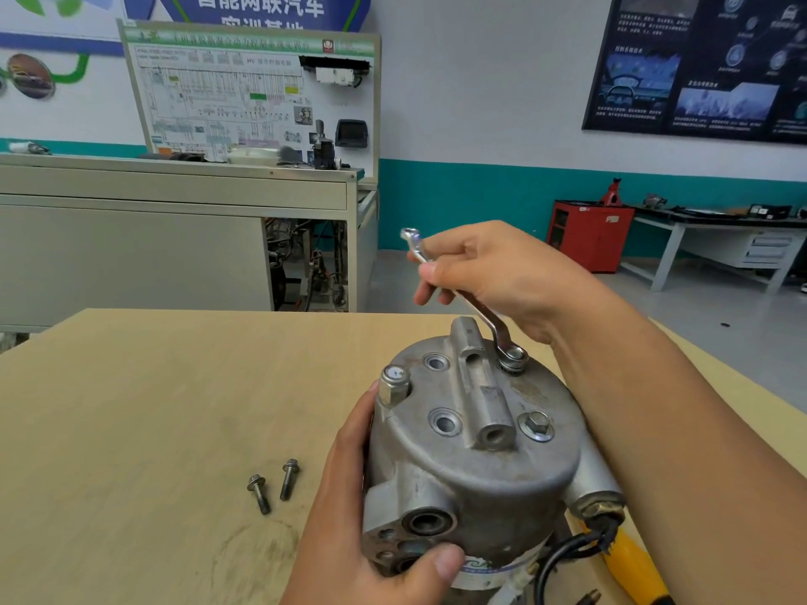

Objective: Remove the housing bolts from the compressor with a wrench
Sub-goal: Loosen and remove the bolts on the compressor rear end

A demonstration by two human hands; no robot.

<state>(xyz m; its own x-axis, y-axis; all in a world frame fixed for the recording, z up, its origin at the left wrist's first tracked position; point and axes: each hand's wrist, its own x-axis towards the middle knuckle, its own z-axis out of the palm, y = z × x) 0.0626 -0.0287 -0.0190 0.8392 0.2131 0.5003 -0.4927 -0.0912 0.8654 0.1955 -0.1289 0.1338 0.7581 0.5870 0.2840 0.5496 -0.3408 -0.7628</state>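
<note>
- Head view showed one compressor (480, 469) standing on end at the near right of the wooden table (131, 408). Its end cover faced up and its long axis was roughly vertical.
- Two hands were in view. The left hand (362, 530) gripped the compressor's left flank, with the thumb pressed on the port block in front. Its fingers wrapped round the far side, mostly hidden.
- The right hand (493, 272) held the one wrench (476, 312), fingers curled close together round its shank.
- The wrench's ring end sat on the far-right bolt. Its long axis rose from there up and to the left, and the open end stood free beyond the fingers.
- Two seated bolts (536, 424) remained in the cover, one under the ring and one at the near right.
- Two loose bolts (257, 493) lay near each other on the table, left of the left hand, heads pointing away.
- Two empty bolt holes (445, 423) showed in the cover's left half, and one tall hex fitting (394, 384) stood at its left rim.
- A raised central lug (480, 386) stood just left of the wrench's ring end.
- One black cable (563, 550) and one yellow-handled tool (635, 561) lay beside the base at right.
</note>
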